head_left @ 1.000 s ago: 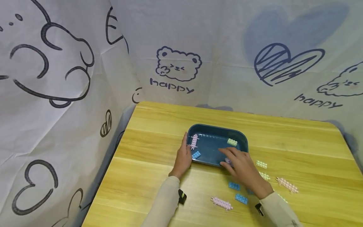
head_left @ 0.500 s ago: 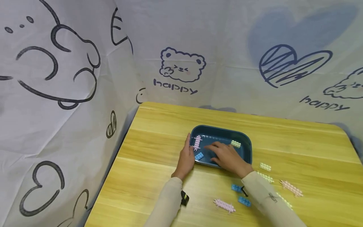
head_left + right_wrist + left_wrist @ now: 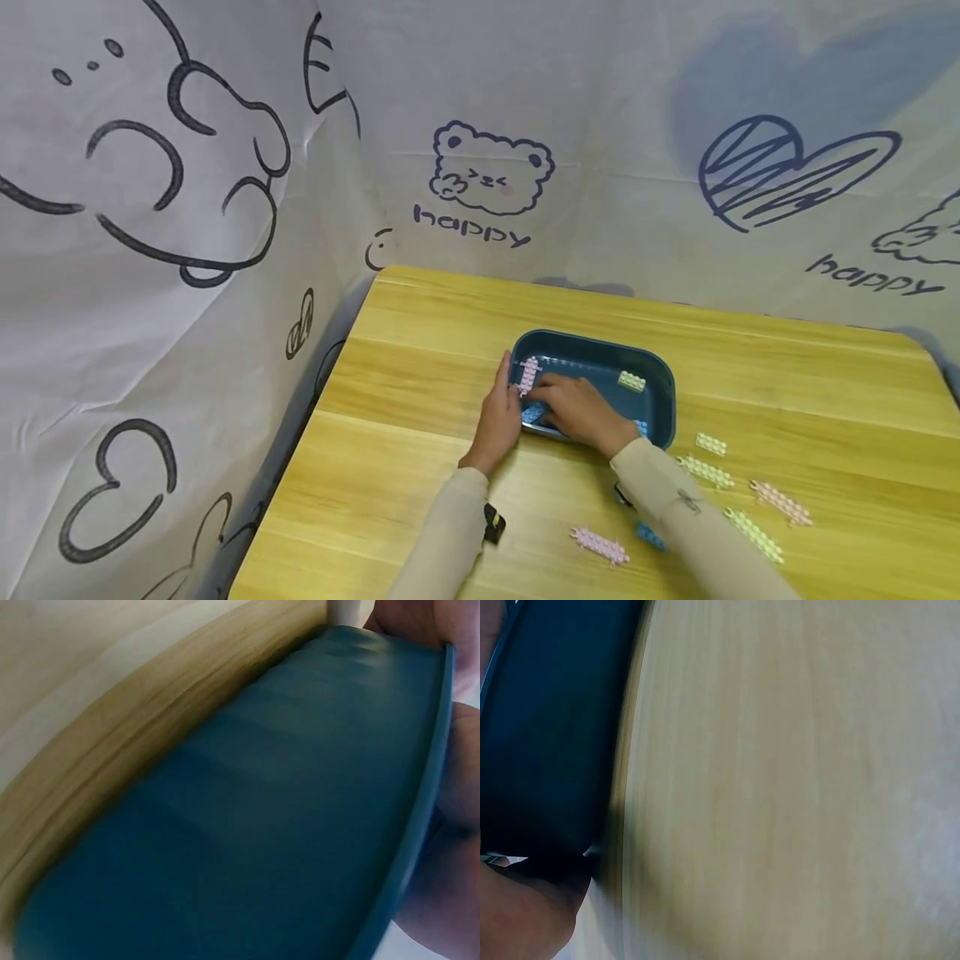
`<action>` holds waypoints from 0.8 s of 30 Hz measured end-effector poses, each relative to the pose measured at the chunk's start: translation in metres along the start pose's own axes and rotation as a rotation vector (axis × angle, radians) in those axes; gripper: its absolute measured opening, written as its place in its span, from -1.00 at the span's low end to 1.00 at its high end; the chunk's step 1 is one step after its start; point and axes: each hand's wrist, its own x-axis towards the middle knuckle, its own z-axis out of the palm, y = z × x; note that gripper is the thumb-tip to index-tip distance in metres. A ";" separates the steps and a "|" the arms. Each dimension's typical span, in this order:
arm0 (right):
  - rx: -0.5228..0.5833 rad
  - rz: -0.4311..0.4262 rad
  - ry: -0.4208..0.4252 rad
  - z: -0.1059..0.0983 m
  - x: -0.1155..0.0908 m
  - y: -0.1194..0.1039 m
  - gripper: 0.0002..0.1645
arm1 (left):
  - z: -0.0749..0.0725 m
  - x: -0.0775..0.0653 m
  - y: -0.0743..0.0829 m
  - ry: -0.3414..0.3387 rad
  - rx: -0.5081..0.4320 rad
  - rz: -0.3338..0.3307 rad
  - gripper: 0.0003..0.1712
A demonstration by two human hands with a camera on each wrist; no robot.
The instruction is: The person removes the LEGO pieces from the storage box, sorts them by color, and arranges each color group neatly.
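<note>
The left hand point(image 3: 498, 425) is at the left end of the dark blue tray point(image 3: 663, 408). Its fingers lie rather straight along the outer wall and the thumb bends over the rim, so it holds the tray by this end. The right hand point(image 3: 577, 408) reaches in across the near rim, with its back upward. Its fingers are half bent and point to the left, the tips at the blue brick point(image 3: 533, 413), close to the lower end of the pink piece point(image 3: 529, 375). Whether they pinch the brick, I cannot tell.

In the tray, a green brick point(image 3: 632, 381) lies near the far right corner, and tray floor shows between it and the right hand. Another blue piece point(image 3: 641, 427) is partly hidden by the right wrist.

A band of wood separates the tray from the far edge of the table point(image 3: 420, 358); the left side gives also good width. Room is tighter at near right, where a second green brick point(image 3: 711, 443), a long green piece point(image 3: 705, 472) and a peach piece point(image 3: 781, 502) lie. Between the forearms rests a lilac piece point(image 3: 600, 545).
</note>
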 end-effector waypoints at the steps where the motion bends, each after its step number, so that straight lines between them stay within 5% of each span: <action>1: -0.001 0.003 -0.002 0.001 0.001 0.000 -0.61 | 0.001 0.000 0.000 0.000 0.001 0.000 -0.33; 8: -0.070 0.007 0.006 0.006 0.005 0.001 -0.76 | 0.004 0.001 -0.002 0.000 -0.002 0.004 -0.32; 24: -0.018 0.025 0.083 0.003 0.000 0.002 -0.76 | 0.003 0.000 -0.006 0.021 0.013 0.041 -0.32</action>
